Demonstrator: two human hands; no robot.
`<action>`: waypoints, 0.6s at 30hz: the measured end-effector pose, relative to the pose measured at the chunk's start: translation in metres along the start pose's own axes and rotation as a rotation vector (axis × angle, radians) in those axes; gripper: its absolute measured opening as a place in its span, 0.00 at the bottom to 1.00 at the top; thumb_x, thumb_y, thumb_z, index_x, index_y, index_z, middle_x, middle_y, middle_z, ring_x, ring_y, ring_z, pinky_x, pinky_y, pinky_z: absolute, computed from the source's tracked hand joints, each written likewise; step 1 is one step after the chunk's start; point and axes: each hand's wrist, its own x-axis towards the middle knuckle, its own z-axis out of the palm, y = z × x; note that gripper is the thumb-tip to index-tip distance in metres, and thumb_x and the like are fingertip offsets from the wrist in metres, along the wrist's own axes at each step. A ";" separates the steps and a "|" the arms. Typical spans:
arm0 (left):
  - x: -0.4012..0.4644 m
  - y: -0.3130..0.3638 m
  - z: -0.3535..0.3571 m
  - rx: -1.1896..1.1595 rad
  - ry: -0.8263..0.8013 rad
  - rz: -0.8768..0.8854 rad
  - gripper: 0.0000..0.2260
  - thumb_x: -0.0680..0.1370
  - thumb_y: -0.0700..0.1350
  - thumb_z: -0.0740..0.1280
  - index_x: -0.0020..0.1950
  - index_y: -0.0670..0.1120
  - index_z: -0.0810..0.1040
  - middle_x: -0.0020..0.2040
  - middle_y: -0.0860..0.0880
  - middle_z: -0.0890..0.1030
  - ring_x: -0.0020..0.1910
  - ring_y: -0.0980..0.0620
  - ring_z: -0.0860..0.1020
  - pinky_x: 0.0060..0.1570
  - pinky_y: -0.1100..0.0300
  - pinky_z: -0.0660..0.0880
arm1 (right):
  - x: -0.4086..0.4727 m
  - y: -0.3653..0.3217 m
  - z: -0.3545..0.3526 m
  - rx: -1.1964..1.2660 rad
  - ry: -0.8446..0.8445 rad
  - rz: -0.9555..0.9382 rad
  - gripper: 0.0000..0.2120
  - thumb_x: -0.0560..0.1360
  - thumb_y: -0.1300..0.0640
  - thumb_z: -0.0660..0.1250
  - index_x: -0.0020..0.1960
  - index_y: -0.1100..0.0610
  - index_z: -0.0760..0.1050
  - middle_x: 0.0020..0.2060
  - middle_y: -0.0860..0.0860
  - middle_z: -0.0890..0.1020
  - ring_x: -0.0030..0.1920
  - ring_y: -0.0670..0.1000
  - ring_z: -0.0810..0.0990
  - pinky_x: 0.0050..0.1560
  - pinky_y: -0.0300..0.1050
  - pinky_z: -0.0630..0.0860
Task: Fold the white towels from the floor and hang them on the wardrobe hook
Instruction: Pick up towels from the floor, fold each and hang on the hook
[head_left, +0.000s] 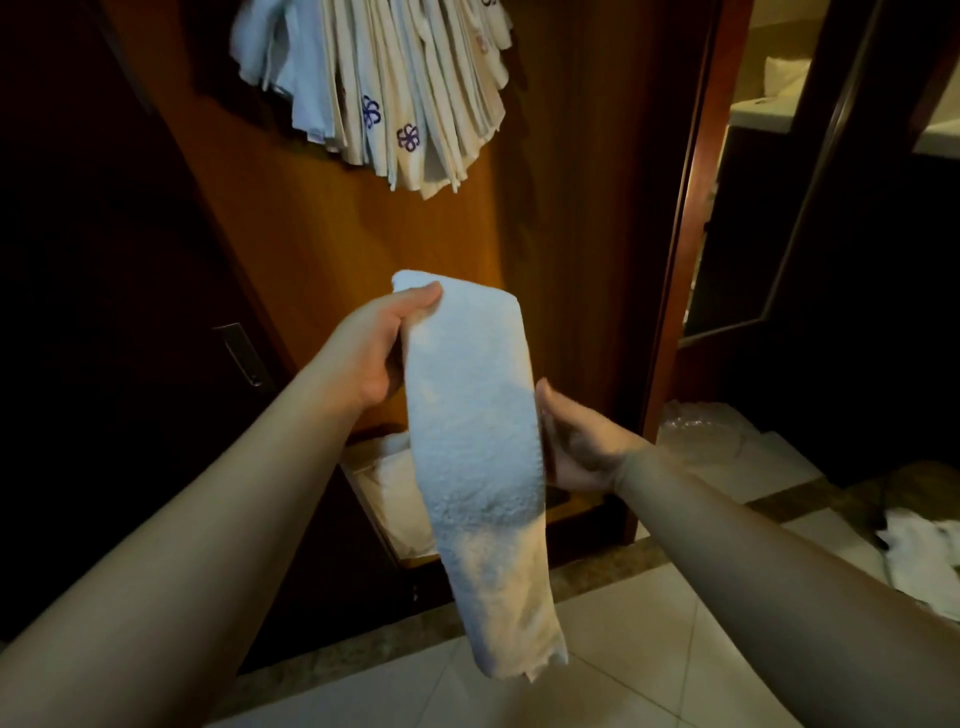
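Observation:
A white towel (475, 441), folded into a long narrow strip, hangs in front of me and reaches down toward the floor. My left hand (371, 348) grips its top left corner, thumb on the front. My right hand (576, 441) holds the strip's right edge about halfway down, fingers behind the cloth. Above, a bunch of folded white towels (405, 88), some with purple flower logos, hangs against the wooden wardrobe panel (332, 234). The hook itself is hidden. More white towels (919, 551) lie on the floor at the right.
A low open drawer with pale linen (389, 478) sits at the wardrobe's base behind the towel. A plastic-wrapped bundle (701, 431) lies by the wardrobe frame at the right. A dark door with a handle (239, 353) stands at the left. The floor is pale tile (649, 649).

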 end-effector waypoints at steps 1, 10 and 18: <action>0.002 0.001 0.000 0.019 0.008 0.006 0.16 0.77 0.48 0.72 0.61 0.42 0.77 0.45 0.45 0.87 0.41 0.47 0.86 0.34 0.56 0.81 | -0.002 -0.002 0.004 -0.007 0.002 0.009 0.42 0.52 0.40 0.87 0.60 0.56 0.81 0.57 0.55 0.85 0.57 0.53 0.84 0.52 0.47 0.82; 0.017 0.010 0.002 0.174 -0.070 -0.013 0.24 0.78 0.56 0.69 0.68 0.42 0.73 0.50 0.43 0.85 0.47 0.46 0.86 0.38 0.55 0.82 | -0.010 -0.027 0.033 -0.376 0.026 0.207 0.22 0.68 0.55 0.75 0.61 0.57 0.77 0.52 0.51 0.87 0.53 0.51 0.85 0.51 0.44 0.81; 0.018 0.012 -0.018 0.650 -0.227 -0.051 0.40 0.67 0.81 0.49 0.64 0.59 0.79 0.62 0.51 0.82 0.60 0.49 0.80 0.60 0.43 0.78 | -0.017 -0.075 0.069 -0.138 0.046 -0.045 0.20 0.73 0.52 0.67 0.64 0.54 0.77 0.57 0.56 0.85 0.57 0.56 0.84 0.54 0.49 0.82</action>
